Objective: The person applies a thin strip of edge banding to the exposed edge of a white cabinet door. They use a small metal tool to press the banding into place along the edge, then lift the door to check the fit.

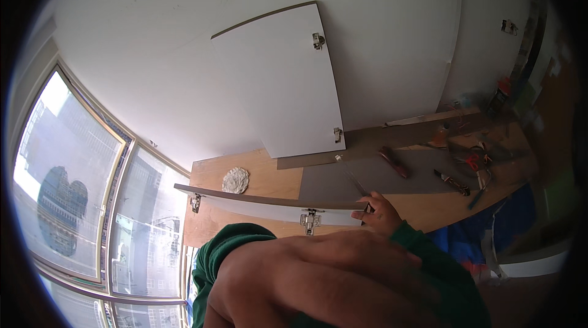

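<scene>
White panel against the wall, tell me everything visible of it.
The panel is flat, white and smooth, like coated board, with a darker top edge. Two metal hinges sit along its right side. It leans against the wall, its lower edge on the worktop; nobody is touching it.

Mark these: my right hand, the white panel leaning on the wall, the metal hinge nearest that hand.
Right hand (384,215): head view, middle of the hand.
Leaning white panel (278,86): head view, middle of its broad face.
Metal hinge (310,222): head view, middle of its body.
</scene>
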Demonstrator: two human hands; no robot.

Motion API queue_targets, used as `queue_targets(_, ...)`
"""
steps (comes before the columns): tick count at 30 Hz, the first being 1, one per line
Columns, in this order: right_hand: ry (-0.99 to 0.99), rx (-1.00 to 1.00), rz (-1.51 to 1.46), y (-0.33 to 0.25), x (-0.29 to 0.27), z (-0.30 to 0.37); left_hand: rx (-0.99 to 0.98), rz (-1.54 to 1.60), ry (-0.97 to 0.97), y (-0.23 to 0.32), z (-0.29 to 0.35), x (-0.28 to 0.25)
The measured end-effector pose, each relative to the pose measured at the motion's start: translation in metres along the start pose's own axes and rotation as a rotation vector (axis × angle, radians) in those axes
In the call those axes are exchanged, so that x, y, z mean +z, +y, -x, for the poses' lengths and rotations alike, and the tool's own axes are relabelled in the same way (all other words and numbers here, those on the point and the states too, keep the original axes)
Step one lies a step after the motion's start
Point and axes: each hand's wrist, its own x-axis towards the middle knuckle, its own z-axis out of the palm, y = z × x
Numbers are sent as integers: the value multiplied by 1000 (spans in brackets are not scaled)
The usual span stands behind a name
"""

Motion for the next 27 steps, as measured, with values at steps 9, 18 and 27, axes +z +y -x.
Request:
queue_targets(9, 15, -45, 53, 6, 2, -1, 36, -28, 35, 2, 9, 0)
queue_targets(18, 19, 44, -18, 4, 4, -1, 30, -42, 46, 4, 16, 5)
queue_targets(27, 32, -72, -14, 9, 2, 0, 27, -71, 68, 8, 23, 7)
